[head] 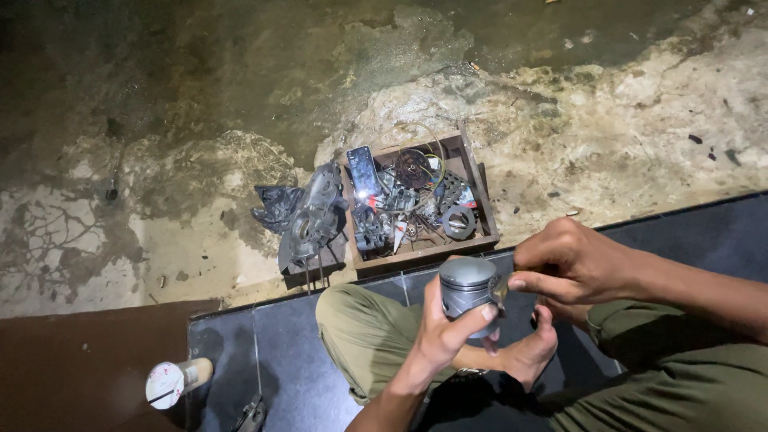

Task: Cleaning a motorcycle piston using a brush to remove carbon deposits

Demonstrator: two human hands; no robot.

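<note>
A grey metal piston [468,294] was gripped by the left hand [444,332] and pinched by the right hand [564,264]; the far wooden box [468,172] contents were hard to distinguish.

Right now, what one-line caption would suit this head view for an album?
Seated person's left hand grips a grey metal piston, right hand pinching at its side, near a wooden box of engine parts.

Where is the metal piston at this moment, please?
In the head view, low and just right of centre, the metal piston sits in the left hand, the right hand touching its side.
</note>
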